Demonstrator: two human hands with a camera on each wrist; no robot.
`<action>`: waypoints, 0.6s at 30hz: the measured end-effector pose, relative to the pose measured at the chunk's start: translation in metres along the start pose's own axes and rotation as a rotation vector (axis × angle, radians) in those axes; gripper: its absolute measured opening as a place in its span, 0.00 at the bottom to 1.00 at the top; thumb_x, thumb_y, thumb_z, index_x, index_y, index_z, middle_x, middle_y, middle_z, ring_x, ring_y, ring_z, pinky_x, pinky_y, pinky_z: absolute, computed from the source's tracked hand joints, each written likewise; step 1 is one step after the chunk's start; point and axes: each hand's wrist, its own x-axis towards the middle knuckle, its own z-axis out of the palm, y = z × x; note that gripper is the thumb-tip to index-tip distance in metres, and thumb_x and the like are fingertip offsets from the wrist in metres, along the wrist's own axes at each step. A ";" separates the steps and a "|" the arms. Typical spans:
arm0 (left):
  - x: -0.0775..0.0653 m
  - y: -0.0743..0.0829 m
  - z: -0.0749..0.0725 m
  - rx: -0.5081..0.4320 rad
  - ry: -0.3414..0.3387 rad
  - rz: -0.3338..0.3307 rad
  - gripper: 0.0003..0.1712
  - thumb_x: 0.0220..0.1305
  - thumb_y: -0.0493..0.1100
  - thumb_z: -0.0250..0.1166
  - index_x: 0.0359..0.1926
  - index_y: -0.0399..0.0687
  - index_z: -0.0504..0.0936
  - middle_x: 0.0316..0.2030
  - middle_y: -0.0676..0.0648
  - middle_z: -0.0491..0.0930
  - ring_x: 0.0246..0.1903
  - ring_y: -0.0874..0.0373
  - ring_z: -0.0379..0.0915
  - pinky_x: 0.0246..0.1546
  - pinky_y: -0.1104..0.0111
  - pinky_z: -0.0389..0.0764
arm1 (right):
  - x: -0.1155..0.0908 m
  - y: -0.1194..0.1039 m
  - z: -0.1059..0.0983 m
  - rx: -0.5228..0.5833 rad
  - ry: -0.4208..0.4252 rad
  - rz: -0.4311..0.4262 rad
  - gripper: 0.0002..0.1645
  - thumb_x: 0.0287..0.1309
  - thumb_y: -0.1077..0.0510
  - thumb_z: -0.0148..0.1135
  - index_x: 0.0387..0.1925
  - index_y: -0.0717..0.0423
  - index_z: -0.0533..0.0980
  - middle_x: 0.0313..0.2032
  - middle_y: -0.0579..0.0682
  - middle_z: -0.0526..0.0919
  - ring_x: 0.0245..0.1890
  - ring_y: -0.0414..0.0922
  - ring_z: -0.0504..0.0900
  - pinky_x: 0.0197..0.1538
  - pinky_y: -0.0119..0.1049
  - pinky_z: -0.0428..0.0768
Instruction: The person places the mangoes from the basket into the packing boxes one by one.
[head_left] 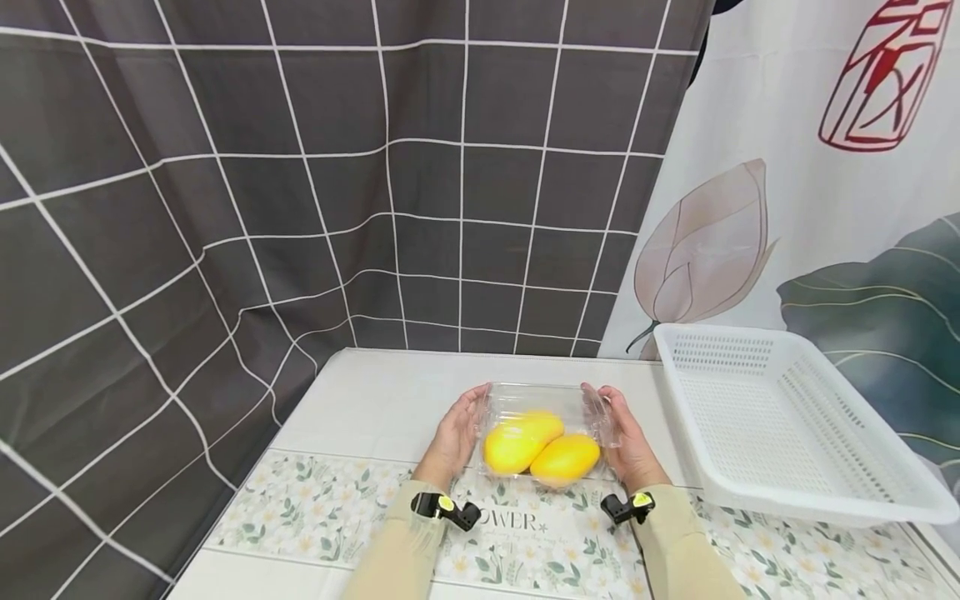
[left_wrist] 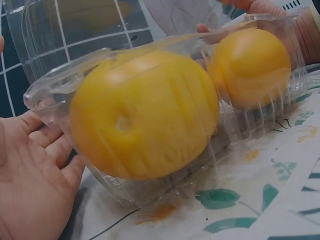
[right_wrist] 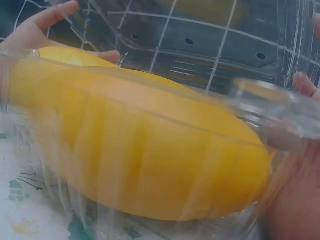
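A clear plastic clamshell box (head_left: pixel 577 408) stands on the table with its lid raised at the back, the hinge side not plain to see. Inside lie two yellow mangoes, the left mango (head_left: pixel 517 446) and the right mango (head_left: pixel 566 458). My left hand (head_left: pixel 453 437) is at the box's left side, and in the left wrist view its fairly straight fingers (left_wrist: pixel 52 142) touch the plastic near a corner. On the opposite side my right hand (head_left: pixel 630 442) rests its fingers against the plastic. The right fingertips are partly hidden behind it.
A white perforated plastic basket (head_left: pixel 697 425) stands to the right of the box. Flower-printed cloth (head_left: pixel 300 504) covers the table. Behind and to the left hangs a dark gridded curtain (head_left: pixel 420 192); a white printed curtain (head_left: pixel 795 208) hangs at the right.
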 end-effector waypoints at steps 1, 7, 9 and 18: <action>0.000 0.000 0.000 0.021 0.001 0.001 0.34 0.78 0.52 0.38 0.74 0.34 0.58 0.78 0.38 0.52 0.77 0.42 0.46 0.78 0.54 0.52 | -0.001 0.000 0.000 0.001 -0.008 -0.003 0.11 0.79 0.40 0.38 0.49 0.35 0.66 0.68 0.36 0.73 0.72 0.37 0.64 0.79 0.42 0.51; -0.001 -0.001 0.003 0.156 0.013 0.013 0.33 0.75 0.48 0.43 0.74 0.36 0.56 0.77 0.35 0.53 0.77 0.41 0.46 0.78 0.50 0.48 | -0.002 0.001 0.002 -0.005 -0.013 -0.006 0.08 0.79 0.43 0.40 0.50 0.36 0.64 0.69 0.39 0.72 0.75 0.44 0.58 0.80 0.52 0.41; -0.002 -0.001 0.005 0.200 0.017 0.016 0.33 0.75 0.47 0.44 0.75 0.36 0.55 0.77 0.35 0.53 0.77 0.40 0.45 0.78 0.48 0.46 | -0.002 0.002 0.001 -0.005 -0.010 0.001 0.08 0.79 0.44 0.39 0.50 0.36 0.64 0.70 0.41 0.71 0.76 0.47 0.56 0.80 0.53 0.40; -0.013 -0.002 0.009 0.338 0.025 -0.017 0.36 0.74 0.47 0.50 0.78 0.46 0.52 0.80 0.41 0.44 0.79 0.41 0.34 0.75 0.38 0.32 | -0.006 0.005 0.001 -0.108 -0.010 0.025 0.14 0.81 0.50 0.36 0.59 0.51 0.59 0.77 0.61 0.54 0.78 0.56 0.48 0.80 0.56 0.40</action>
